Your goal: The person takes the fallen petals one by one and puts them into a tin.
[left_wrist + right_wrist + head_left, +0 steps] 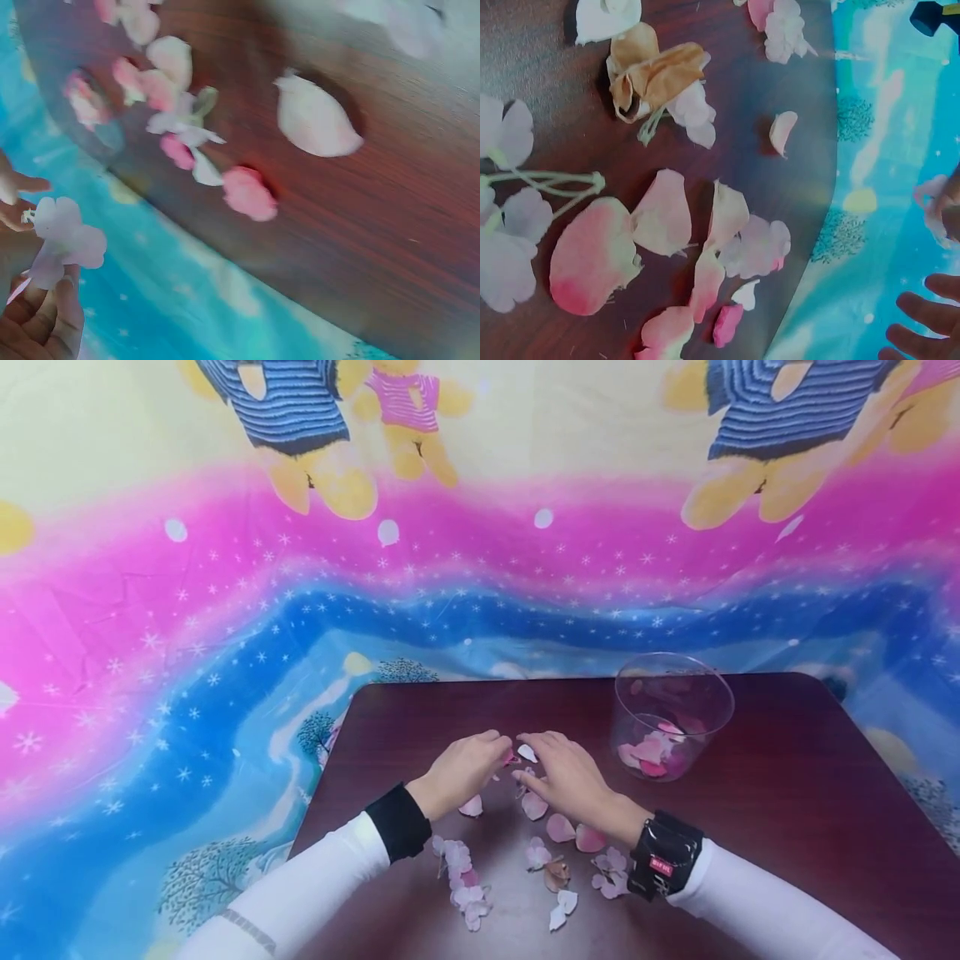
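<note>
From the head view, your left hand (pixel 461 768) and right hand (pixel 576 777) nearly meet above the table (pixel 787 768), left of a clear tub (pixel 628 714) with petals inside. At your left wrist, the left hand pinches a pale flower (pixel 71 241) beyond a white petal (pixel 319 120). At your right wrist, the right hand's fingers spread loosely, released.

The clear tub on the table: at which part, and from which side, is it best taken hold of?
Probably by the right of its rim, from above: the tub stands upright with its mouth open, and the petals lie low inside, leaving that edge free.
</note>
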Tool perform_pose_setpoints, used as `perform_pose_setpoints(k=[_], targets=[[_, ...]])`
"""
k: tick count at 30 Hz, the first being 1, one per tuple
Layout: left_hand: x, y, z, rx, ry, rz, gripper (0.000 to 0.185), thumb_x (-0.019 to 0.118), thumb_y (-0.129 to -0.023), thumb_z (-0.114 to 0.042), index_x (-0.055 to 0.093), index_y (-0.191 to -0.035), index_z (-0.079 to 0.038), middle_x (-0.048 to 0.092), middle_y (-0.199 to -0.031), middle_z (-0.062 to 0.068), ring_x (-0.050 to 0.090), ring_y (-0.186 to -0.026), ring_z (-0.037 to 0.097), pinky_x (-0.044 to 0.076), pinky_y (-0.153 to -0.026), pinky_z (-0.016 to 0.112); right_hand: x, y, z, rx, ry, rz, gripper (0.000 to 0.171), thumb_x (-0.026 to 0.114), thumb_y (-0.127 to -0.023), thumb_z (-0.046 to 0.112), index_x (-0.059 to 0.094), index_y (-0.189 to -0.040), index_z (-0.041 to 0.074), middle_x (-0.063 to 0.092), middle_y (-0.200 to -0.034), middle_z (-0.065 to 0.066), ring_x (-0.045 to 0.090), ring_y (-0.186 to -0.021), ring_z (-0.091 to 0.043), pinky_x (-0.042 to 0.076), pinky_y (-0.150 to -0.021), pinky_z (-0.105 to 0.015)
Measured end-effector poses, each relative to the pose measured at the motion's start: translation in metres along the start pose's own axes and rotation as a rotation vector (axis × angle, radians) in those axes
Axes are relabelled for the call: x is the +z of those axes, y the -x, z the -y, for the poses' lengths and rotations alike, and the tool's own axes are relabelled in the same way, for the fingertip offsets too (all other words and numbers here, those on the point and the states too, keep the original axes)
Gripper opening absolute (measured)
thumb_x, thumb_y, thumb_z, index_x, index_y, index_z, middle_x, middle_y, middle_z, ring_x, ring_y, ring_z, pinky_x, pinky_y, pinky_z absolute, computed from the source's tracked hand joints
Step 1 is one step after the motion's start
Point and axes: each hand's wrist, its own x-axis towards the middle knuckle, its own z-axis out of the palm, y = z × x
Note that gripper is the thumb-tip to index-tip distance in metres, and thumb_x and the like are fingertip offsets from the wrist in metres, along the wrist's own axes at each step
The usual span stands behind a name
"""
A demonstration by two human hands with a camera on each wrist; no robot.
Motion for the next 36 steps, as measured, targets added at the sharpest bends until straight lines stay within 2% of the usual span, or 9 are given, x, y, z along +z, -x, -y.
perform_pose_setpoints(k=[4,7,9,13,20,25,28,31,36], targets=[[-0.004,0.001,-0.011,0.012,0.104,-0.002,0.008,0.072,-0.094,-0.013,0.067,-0.1,-0.011,0.066,-0.087,-0.001,0.067,-0.08,0.012,0.057,-0.072,0.023,0.0,0.003,0.005,0.02,-0.015,-0.033,0.034,0.08,-0.086,0.033,0.073,-0.116,0.017,0.077,-0.099,0.0,0.071,-0.091,-0.018,0.057,-0.076,-0.037],[-0.006,0.001,-0.016,0.017,0.147,-0.004,0.005,0.069,-0.096,-0.013,0.067,-0.099,-0.011,0.067,-0.085,-0.001,0.066,-0.079,0.011,0.056,-0.071,0.022,0.0,0.005,0.008,0.031,-0.025,-0.047,0.018,0.079,-0.087,0.028,0.077,-0.102,0.018,0.071,-0.074,0.006,0.061,-0.064,-0.009,0.047,-0.058,-0.027],[-0.006,0.001,-0.019,0.014,0.159,-0.007,0.003,0.068,-0.097,-0.013,0.067,-0.098,-0.01,0.067,-0.085,0.0,0.065,-0.079,0.01,0.055,-0.071,0.022,0.0,0.006,0.008,0.031,-0.027,-0.056,0.01,0.078,-0.089,0.024,0.078,-0.096,0.018,0.066,-0.066,0.008,0.052,-0.056,-0.005,0.04,-0.053,-0.023],[-0.005,0.001,-0.021,0.009,0.163,-0.014,0.005,0.066,-0.098,-0.011,0.067,-0.095,-0.008,0.066,-0.082,0.0,0.062,-0.076,0.009,0.053,-0.069,0.021,-0.001,0.007,0.01,0.019,-0.039,-0.07,0.006,0.075,-0.091,0.021,0.078,-0.09,0.016,0.063,-0.063,0.009,0.045,-0.054,-0.003,0.037,-0.052,-0.022],[-0.005,0.003,-0.021,0.01,0.117,-0.032,0.004,0.069,-0.096,-0.014,0.067,-0.097,-0.01,0.066,-0.085,-0.002,0.062,-0.077,0.01,0.054,-0.07,0.023,-0.004,0.006,0.011,0.015,-0.022,-0.055,0.007,0.074,-0.092,0.022,0.077,-0.088,0.017,0.06,-0.064,0.009,0.047,-0.056,-0.005,0.038,-0.053,-0.024],[-0.006,0.007,-0.018,-0.021,0.021,-0.038,0.037,0.071,-0.094,-0.032,0.066,-0.125,-0.012,0.074,-0.115,0.002,0.07,-0.107,0.018,0.057,-0.093,0.033,-0.005,0.004,0.006,0.018,0.012,-0.056,0.006,0.074,-0.092,0.021,0.078,-0.09,0.017,0.07,-0.07,0.007,0.059,-0.06,-0.009,0.046,-0.055,-0.03],[-0.005,0.01,-0.015,-0.05,-0.017,0.008,0.065,0.067,-0.094,-0.047,0.052,-0.147,-0.013,0.062,-0.143,0.007,0.058,-0.134,0.025,0.049,-0.109,0.041,-0.006,0.003,0.002,0.03,0.033,-0.045,0.007,0.074,-0.092,0.022,0.078,-0.09,0.018,0.072,-0.073,0.008,0.062,-0.063,-0.009,0.048,-0.057,-0.031],[-0.002,0.013,-0.013,-0.079,-0.05,0.091,0.081,0.059,-0.094,-0.062,0.033,-0.159,-0.021,0.042,-0.161,0.008,0.04,-0.15,0.029,0.038,-0.119,0.047,-0.006,0.004,-0.001,0.041,0.044,-0.026,0.007,0.073,-0.093,0.022,0.078,-0.09,0.019,0.069,-0.069,0.01,0.058,-0.061,-0.007,0.046,-0.056,-0.03],[0.002,0.021,-0.01,-0.11,-0.042,0.181,0.087,0.048,-0.093,-0.073,0.015,-0.163,-0.033,0.021,-0.17,0.008,0.021,-0.158,0.032,0.024,-0.125,0.056,-0.007,0.007,-0.003,0.042,0.05,-0.004,0.006,0.073,-0.093,0.022,0.077,-0.091,0.019,0.064,-0.065,0.012,0.053,-0.058,-0.005,0.043,-0.054,-0.028]])
